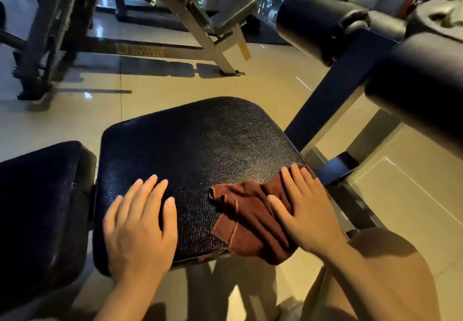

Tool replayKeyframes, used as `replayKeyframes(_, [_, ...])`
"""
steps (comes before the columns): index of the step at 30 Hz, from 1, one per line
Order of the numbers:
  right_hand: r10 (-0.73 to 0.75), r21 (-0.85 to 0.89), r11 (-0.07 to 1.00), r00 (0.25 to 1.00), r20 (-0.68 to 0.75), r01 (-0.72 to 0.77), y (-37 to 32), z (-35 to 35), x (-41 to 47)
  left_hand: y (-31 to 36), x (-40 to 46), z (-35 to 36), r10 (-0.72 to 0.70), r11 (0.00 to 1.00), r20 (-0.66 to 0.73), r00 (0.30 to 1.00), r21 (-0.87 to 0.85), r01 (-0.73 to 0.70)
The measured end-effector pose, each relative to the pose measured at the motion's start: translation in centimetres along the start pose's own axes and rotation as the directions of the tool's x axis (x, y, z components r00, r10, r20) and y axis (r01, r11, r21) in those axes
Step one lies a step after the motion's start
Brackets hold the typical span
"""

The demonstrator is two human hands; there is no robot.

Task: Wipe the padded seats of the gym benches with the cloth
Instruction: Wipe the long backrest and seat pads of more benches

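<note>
A black padded seat [190, 150] with cracked leather fills the middle of the head view. A crumpled brown cloth [248, 215] lies on its near right corner and hangs a little over the edge. My right hand [305, 210] presses flat on the cloth with straight fingers. My left hand [140, 223] rests flat on the bare seat at its near left, fingers spread, apart from the cloth.
A second black pad [40, 208] adjoins the seat on the left. Black roller pads [313, 20] on a dark frame arm [335, 87] rise at the right. Another bench's metal frame [190, 17] stands on the tiled floor [175, 87] beyond.
</note>
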State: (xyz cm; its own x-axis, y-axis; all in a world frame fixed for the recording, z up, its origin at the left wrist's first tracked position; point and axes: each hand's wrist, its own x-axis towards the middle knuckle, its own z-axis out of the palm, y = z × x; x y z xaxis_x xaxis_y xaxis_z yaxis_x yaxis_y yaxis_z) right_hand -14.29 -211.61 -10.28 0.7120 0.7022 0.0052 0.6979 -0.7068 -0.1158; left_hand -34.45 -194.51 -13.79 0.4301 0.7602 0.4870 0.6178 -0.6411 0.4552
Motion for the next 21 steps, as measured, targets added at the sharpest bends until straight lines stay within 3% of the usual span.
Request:
replayKeyframes(6, [-0.031,-0.014,0.999,0.997,0.064,0.032,0.3,-0.9,8.3,-0.2,-0.1,-0.1,-0.014,1.0,0.019,1.0,0.005,0.014])
replayKeyframes(10, [0.063,0.116,0.992,0.993,-0.099,-0.051,-0.3,-0.2,5.4,-0.2,0.0,-0.2,-0.03,1.0,0.008,1.0,-0.004,0.03])
replayKeyframes(13, [0.134,0.112,0.987,0.979,-0.151,-0.118,-0.7,0.8,1.1,0.1,0.2,-0.3,-0.046,0.999,0.018,0.999,-0.011,0.047])
replayKeyframes(17, [0.079,0.067,0.995,0.996,-0.037,-0.076,-0.4,0.7,-0.3,0.2,0.2,-0.3,-0.032,0.999,0.072,0.997,0.021,0.03])
replayKeyframes(21, [-0.068,0.001,0.998,0.997,0.037,0.068,-0.2,-0.7,5.4,0.3,0.0,-0.3,0.001,1.0,0.016,1.0,0.015,-0.001])
